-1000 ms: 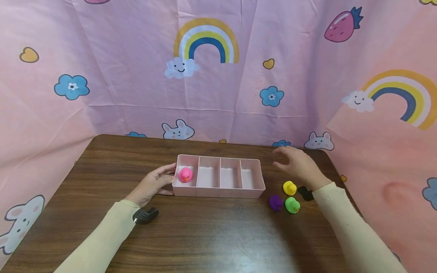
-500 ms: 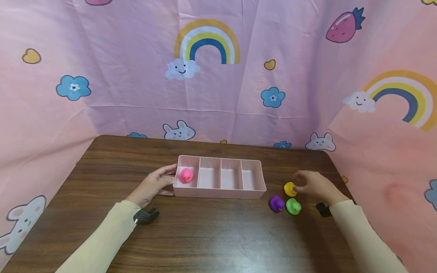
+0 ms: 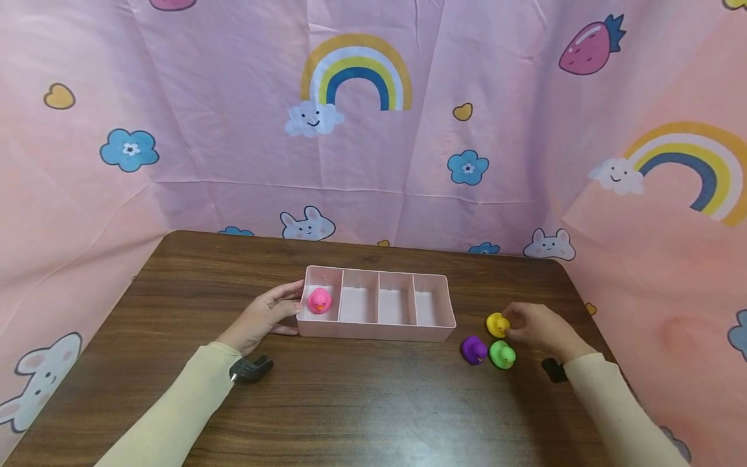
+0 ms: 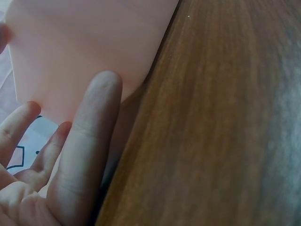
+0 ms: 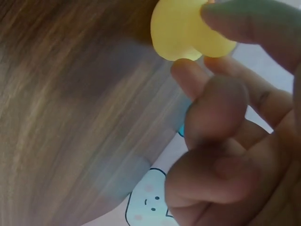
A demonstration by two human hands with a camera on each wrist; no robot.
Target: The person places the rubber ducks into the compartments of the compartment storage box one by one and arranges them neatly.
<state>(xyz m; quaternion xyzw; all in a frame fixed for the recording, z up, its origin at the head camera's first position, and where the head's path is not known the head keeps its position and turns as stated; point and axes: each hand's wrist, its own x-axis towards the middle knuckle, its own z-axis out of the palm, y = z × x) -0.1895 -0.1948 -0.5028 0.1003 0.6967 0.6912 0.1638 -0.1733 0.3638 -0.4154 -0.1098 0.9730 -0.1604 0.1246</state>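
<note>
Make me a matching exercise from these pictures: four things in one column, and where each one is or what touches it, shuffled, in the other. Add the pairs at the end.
Things
1. Yellow duck
2. Pink box
3. Purple duck
4. Pink duck

Places and states
A. Touched at one end by the left hand
B. Sitting inside a compartment
C. At the fingertips of the right hand
D. On the table, touched by neither of the hands

Right pairs: 1-C, 2-A, 3-D, 4-B
</note>
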